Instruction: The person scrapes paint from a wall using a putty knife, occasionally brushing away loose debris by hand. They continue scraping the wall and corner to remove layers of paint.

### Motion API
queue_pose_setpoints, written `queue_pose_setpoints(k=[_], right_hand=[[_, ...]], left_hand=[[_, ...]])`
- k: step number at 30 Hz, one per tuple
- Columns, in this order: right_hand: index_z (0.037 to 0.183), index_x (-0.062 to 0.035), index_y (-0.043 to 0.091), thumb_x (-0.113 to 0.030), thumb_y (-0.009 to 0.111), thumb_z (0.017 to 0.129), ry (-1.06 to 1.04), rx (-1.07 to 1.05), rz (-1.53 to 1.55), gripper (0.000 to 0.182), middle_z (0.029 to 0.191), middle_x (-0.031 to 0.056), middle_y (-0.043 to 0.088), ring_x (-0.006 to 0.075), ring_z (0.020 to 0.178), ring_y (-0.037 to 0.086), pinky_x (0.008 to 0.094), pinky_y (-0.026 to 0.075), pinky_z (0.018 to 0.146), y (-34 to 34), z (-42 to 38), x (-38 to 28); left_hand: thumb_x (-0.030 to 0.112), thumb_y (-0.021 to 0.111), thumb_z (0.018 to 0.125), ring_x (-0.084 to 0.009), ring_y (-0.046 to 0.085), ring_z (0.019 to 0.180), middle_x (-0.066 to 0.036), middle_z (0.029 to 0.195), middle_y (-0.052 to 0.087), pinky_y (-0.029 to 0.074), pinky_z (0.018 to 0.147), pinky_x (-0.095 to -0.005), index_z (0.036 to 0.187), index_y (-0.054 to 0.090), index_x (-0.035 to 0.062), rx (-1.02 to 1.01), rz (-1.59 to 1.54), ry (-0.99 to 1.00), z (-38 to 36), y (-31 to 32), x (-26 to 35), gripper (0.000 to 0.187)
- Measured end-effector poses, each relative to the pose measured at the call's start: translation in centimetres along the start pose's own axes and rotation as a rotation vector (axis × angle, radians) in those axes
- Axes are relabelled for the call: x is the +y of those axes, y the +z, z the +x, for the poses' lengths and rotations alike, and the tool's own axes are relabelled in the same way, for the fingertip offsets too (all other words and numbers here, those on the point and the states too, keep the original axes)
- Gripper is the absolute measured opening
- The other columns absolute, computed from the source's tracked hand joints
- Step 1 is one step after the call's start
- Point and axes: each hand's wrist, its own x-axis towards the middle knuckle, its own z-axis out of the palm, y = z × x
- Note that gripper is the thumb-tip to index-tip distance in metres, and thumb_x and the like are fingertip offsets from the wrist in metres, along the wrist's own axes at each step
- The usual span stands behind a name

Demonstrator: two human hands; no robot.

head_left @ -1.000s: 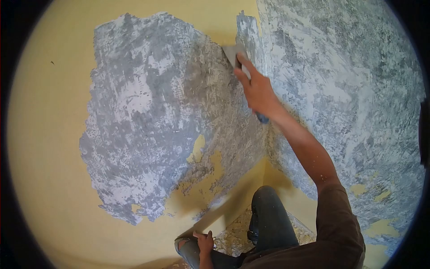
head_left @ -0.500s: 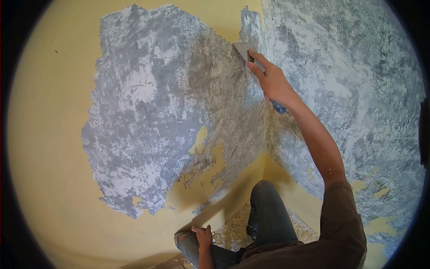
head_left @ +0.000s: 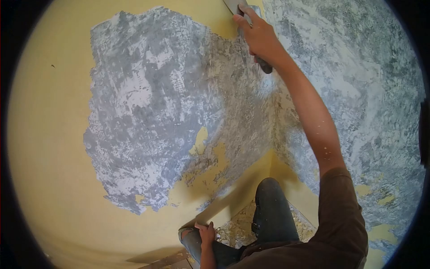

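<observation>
My right hand (head_left: pixel 263 39) is wrapped round the dark handle of a scraper (head_left: pixel 233 6), high on the wall near the corner. Part of its metal blade runs out of view at the top edge. Around it, a large patch of grey and white scraped surface (head_left: pixel 152 112) borders yellow paint (head_left: pixel 219 24). Low in the view, my left hand (head_left: pixel 207 234) rests by my bent left knee, fingers apart, with nothing visible in it.
The adjoining wall (head_left: pixel 349 89) on the right is mostly scraped too, with small yellow remnants. Pale flakes and debris (head_left: pixel 235 228) cover the floor in the corner, around my dark-trousered legs (head_left: pixel 273 210).
My right hand has moved up the wall with the scraper, from the upper edge of the scraped patch onto the yellow paint above. My left hand stays by the knee.
</observation>
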Motion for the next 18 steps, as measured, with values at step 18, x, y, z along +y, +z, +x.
queue_pose_setpoints(k=[18], right_hand=[[0.151, -0.0122, 0.031, -0.042, 0.048, 0.101, -0.134, -0.206, -0.222, 0.06, 0.086, 0.028, 0.067, 0.039, 0.074, 0.069, 0.0464, 0.051, 0.074, 0.5, -7.2, 3.4]], left_hand=[[0.014, 0.066, 0.087, -0.028, 0.062, 0.078, -0.022, 0.088, 0.063, 0.05, 0.072, -0.0388, 0.138, 0.008, -0.0058, 0.044, -0.032, 0.047, 2.4, 1.0, -4.7, 0.079]])
